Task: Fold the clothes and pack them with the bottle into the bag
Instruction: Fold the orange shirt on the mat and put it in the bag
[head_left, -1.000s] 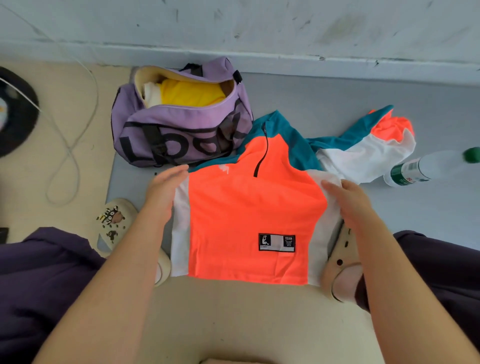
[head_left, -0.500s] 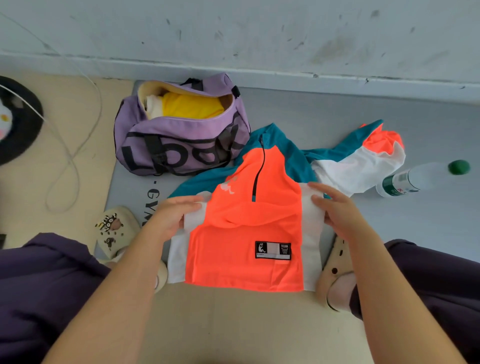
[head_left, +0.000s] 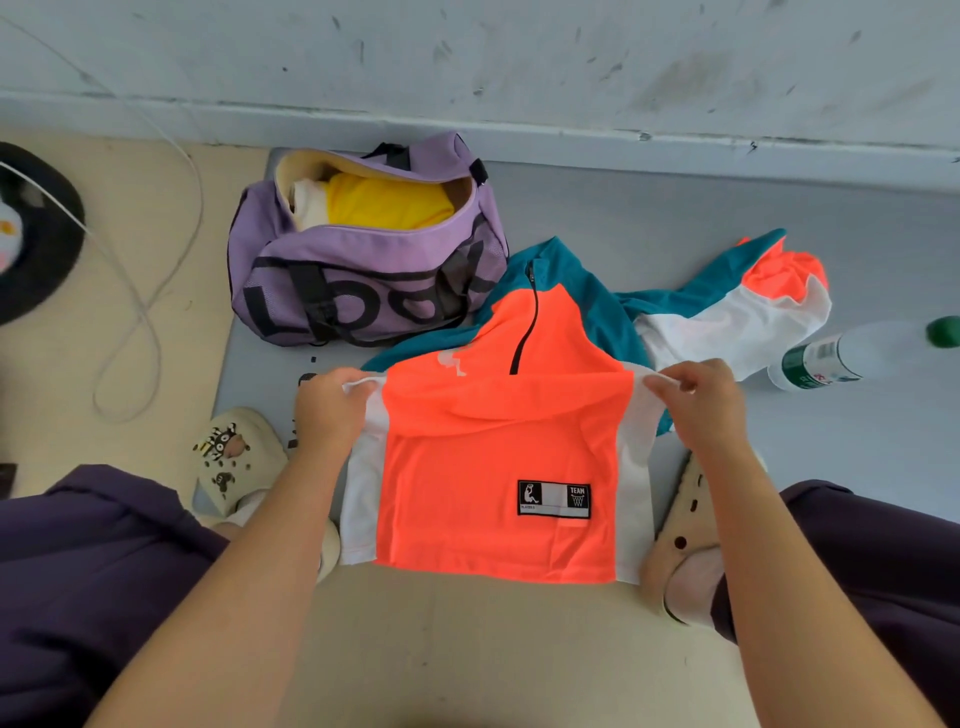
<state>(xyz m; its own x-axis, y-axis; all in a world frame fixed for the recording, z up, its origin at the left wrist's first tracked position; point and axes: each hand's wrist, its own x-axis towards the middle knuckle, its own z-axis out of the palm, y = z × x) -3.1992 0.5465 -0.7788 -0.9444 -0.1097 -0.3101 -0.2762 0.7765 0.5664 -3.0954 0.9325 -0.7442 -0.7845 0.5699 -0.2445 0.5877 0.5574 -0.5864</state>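
A grey floor mat (head_left: 727, 218) lies along the foot of a scuffed pale wall (head_left: 519, 52), with beige flooring (head_left: 467, 649) on its left and near sides. On the beige floor at the left a thin white cable (head_left: 156, 291) loops past a black round object (head_left: 36, 244) cut off by the frame edge. Two cream foam clogs flank the work — one with cartoon charms (head_left: 234, 457) at the left, a plainer one (head_left: 685, 530) at the right.

The orange, white and teal zip-neck sports top (head_left: 498, 457) lies between the clogs, its lower part flat on the floor. The left hand (head_left: 327, 410) pinches the white panel at the top's left side and the right hand (head_left: 701, 400) pinches the right one, raising a fold across the chest. One sleeve (head_left: 743, 306) trails right, its cuff near a clear plastic bottle with a green cap (head_left: 852, 353) that lies on its side on the mat.

Behind the top's collar sits the purple duffel bag with black lettering (head_left: 363, 291) — open, holding a yellow garment (head_left: 389, 205) beside a white one (head_left: 309, 200).
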